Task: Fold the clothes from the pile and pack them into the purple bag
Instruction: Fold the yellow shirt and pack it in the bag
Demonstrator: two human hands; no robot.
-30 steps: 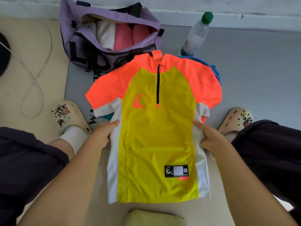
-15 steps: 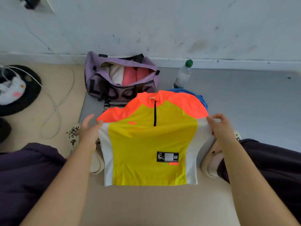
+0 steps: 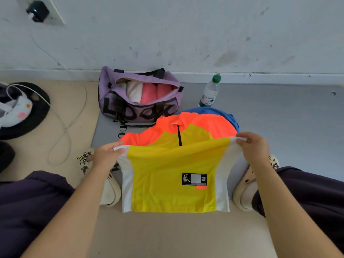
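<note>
A person holds a yellow jersey [image 3: 175,170] with orange shoulders, white side panels and a short black zip, spread out flat between the knees. The left hand [image 3: 105,155] pinches the white panel at the jersey's left edge, thumb on top and fingers curled under the cloth. The right hand [image 3: 255,146] grips the right edge in the same way, fingers bent over the fabric. The jersey's lower part hangs toward the near side, its hem over the beige floor [image 3: 167,235]; the orange collar end tips away to the far side. Just beyond it lies a blue garment [image 3: 221,113], mostly hidden by the jersey. The purple bag [image 3: 119,101] stands open against the far wall, left of centre, with white and pink folded clothes [image 3: 147,92] packed upright inside. A clear water bottle [image 3: 210,92] with a green cap stands just right of the bag. Patterned cream clogs [image 3: 85,161] show beside each hand
</note>
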